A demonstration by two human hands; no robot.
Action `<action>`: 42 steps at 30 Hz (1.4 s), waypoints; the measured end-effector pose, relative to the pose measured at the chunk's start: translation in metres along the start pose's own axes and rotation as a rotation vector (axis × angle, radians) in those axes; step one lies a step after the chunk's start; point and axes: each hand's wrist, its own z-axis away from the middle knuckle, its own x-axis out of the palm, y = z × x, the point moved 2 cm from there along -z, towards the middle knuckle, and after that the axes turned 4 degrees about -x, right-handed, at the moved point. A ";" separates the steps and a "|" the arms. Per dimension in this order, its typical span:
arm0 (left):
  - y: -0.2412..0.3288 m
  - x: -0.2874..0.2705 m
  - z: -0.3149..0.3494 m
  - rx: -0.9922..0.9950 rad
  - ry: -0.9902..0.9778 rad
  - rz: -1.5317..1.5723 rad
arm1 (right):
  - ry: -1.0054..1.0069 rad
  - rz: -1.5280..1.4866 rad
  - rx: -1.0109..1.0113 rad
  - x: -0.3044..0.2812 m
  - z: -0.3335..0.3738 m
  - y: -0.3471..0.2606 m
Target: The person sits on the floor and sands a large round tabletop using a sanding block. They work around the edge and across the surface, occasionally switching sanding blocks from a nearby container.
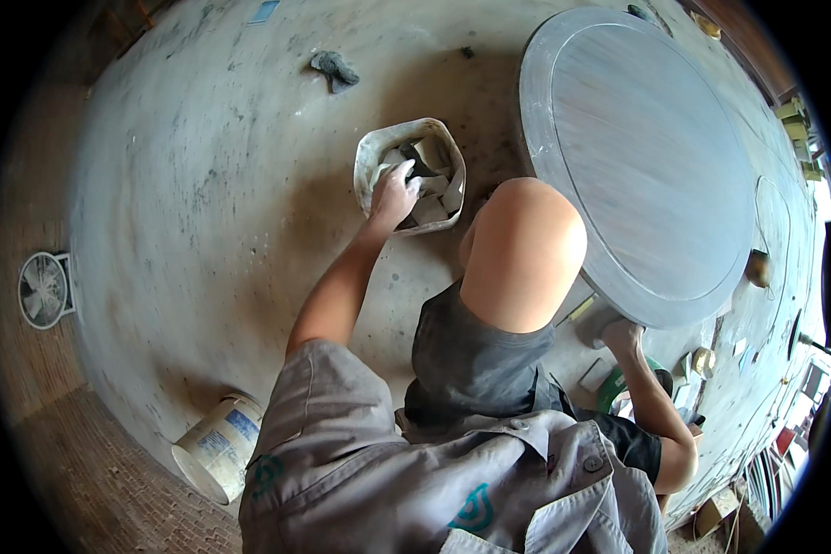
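My left hand (395, 196) reaches over the rim of a whitish square bucket (364, 148) and touches the scraps inside. Its index finger and thumb look apart, and white dust coats the fingertips. Several pale, folded scraps (429, 212), perhaps sandpaper or cloth, fill the bucket, with a dark grey scrap (422, 168) among them. To the right of my raised knee, my right hand (624, 336) hangs low beside the near edge of a large round grey disc (656, 166), which resembles a tabletop. The fingers of that hand are mostly hidden.
A crumpled dark cloth (334, 70) lies beyond the bucket on the stained floor (203, 185). A white pail (220, 447) is tipped over at lower left, and a fan (44, 291) stands at far left. Small containers and a green item (611, 391) sit near my right arm.
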 end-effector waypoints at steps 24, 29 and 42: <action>-0.063 0.014 -0.022 -0.690 -0.430 0.289 | 0.082 0.034 -0.062 0.005 0.007 -0.004; -0.057 0.050 -0.066 -0.281 -0.292 0.028 | 0.105 0.045 0.028 -0.012 0.028 0.000; 0.052 0.073 -0.038 0.068 -0.322 -0.283 | 0.265 0.030 0.653 -0.062 0.265 0.011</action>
